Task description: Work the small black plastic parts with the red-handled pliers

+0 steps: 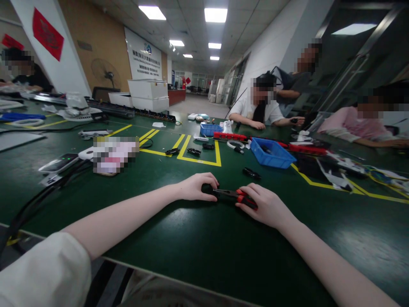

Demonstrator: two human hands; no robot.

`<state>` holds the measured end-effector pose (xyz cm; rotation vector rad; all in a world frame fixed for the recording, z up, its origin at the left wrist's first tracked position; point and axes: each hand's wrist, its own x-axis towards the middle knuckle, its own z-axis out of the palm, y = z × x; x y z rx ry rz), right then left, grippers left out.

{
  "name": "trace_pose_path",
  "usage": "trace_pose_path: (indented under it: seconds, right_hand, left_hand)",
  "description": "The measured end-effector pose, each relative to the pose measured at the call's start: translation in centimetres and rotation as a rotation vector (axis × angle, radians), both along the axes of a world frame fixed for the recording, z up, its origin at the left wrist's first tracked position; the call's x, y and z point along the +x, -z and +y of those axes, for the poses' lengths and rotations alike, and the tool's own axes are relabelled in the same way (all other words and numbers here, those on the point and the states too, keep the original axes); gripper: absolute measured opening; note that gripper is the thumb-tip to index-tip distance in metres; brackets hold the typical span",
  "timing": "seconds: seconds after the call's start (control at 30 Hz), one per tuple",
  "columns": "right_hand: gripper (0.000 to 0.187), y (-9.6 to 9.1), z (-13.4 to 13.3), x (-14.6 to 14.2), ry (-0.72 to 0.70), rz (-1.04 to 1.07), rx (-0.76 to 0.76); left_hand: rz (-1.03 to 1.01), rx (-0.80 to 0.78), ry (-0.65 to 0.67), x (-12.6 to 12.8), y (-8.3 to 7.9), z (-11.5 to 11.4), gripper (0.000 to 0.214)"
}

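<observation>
Long-nose pliers (227, 193) with red and black handles lie level just above or on the green table, jaws pointing left. My right hand (263, 204) is wrapped round their handles, thumb below and fingers on top. At the jaw tips, my left hand (198, 187) curls its thumb and fingers about a small black part (207, 188). The pliers' tips reach this part between the fingertips; whether they grip it I cannot tell. A black piece (252, 173) lies beyond my right hand, and several similar black pieces (194, 152) lie farther off by the yellow tape.
Blue trays (273, 153) and red strips (306, 149) lie across the table. To the left are a phone (115, 157), a white device (58, 163) and black cables (47, 187). Yellow tape (200, 161) marks areas. Other people (268, 102) sit opposite.
</observation>
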<state>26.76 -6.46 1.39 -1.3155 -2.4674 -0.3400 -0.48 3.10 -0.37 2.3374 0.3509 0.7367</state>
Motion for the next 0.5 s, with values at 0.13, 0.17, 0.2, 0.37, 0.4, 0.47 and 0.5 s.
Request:
trace_pose_path:
  seconds: [0.13,0.17,0.2,0.37,0.4,0.47,0.5]
  right_hand:
    - [0.034,-0.09,-0.11,-0.08,0.009,0.011,-0.032]
    - [0.034,-0.11,-0.14,-0.10,0.013,0.016,-0.041]
    - [0.034,-0.14,-0.17,-0.12,0.017,0.019,-0.052]
    - [0.032,-0.34,-0.34,-0.22,0.030,0.018,-0.085]
    - [0.032,-0.39,-0.39,-0.20,0.032,0.014,-0.087]
    - [0.033,-0.48,-0.52,-0.13,0.034,0.003,-0.087]
    - [0.034,-0.53,-0.60,-0.08,0.035,-0.005,-0.085]
  left_hand:
    - [-0.012,0.004,0.009,0.03,0.03,0.01,0.023]
    - [-0.018,0.004,0.010,0.03,0.05,0.02,0.023]
    - [-0.021,0.004,0.011,0.04,0.07,0.04,0.023]
    - [0.013,0.006,0.006,0.01,0.00,-0.04,0.025]
    - [0.022,0.006,0.003,0.00,-0.07,-0.10,0.026]
    - [0.043,0.008,-0.002,-0.01,-0.25,-0.28,0.029]
    - [0.053,0.009,-0.005,-0.02,-0.34,-0.38,0.031]
